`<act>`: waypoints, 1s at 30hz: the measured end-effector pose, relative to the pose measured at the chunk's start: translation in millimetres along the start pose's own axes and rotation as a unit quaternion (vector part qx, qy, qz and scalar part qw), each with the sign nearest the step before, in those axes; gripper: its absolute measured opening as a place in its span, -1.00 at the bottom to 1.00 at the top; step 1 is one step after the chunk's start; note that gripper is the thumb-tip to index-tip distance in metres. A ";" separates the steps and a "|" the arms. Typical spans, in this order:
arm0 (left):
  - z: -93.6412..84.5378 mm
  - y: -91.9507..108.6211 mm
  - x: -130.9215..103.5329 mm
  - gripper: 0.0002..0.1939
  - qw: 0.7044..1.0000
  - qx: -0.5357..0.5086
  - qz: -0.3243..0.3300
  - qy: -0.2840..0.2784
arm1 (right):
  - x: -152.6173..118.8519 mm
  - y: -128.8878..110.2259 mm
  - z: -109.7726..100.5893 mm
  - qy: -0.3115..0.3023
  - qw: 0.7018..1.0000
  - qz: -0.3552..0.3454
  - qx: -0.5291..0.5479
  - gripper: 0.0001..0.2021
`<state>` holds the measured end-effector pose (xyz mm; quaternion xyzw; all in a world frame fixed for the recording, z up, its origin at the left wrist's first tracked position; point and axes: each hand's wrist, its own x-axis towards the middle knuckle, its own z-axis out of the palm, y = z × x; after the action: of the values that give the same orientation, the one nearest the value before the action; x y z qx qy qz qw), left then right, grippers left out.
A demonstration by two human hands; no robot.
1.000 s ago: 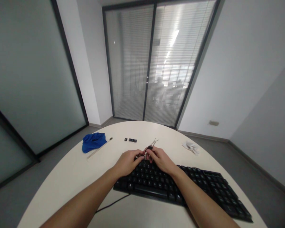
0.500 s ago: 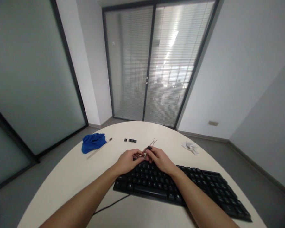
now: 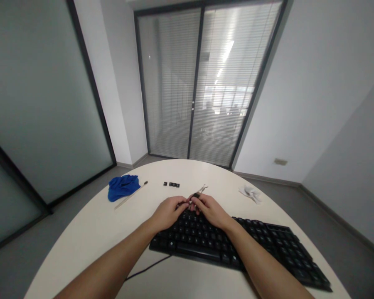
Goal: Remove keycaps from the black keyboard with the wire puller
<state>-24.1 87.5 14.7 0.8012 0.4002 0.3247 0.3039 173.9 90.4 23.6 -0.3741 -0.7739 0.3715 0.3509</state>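
Both of my hands meet above the upper left part of a black keyboard [image 3: 199, 236]. My right hand [image 3: 209, 208] is closed round a thin wire tool [image 3: 203, 189] with a dark handle, its two pale prongs pointing away from me. My left hand [image 3: 171, 211] is closed too, its thumb and fingertips pinched close to the right fingers; what they hold is too small to make out. Beyond the hands, several black keycaps [image 3: 174, 185] lie in a short row, with a single keycap [image 3: 165, 183] just left of them.
On the round pale table [image 3: 93, 236], a blue cloth [image 3: 123, 187] and a thin brush [image 3: 131, 195] lie at the left. A crumpled white cloth [image 3: 251, 193] is at the right. The keyboard's cable [image 3: 148, 268] runs toward the near left.
The wire tool's prongs have tilted slightly lower and to the right. The fingers of my left hand have drawn in closer together beside the right fingers.
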 end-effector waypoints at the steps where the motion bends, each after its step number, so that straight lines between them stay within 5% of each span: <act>1: -0.4 -0.4 0.5 -0.72 1.000 -0.003 -0.005 0.003 | 0.4 0.4 0.0 0.004 1.000 0.002 0.011 -0.58; 8: -5.2 -1.4 2.4 -0.75 0.992 -0.124 -0.018 -0.011 | 2.2 0.6 -3.4 0.021 0.997 0.027 0.064 -0.55; 19: -0.9 4.0 -3.0 -0.71 1.000 0.015 -0.017 0.011 | 1.0 -2.6 -3.8 -0.024 0.997 0.010 0.075 -0.54; 30: -4.7 -2.2 2.8 -0.71 0.991 -0.122 -0.022 0.041 | 0.8 -1.0 -4.2 0.015 0.997 0.015 0.067 -0.53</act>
<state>-27.4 92.0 16.6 0.7354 0.3869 0.3971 0.3896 176.7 92.0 26.6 -0.3668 -0.7359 0.4222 0.3816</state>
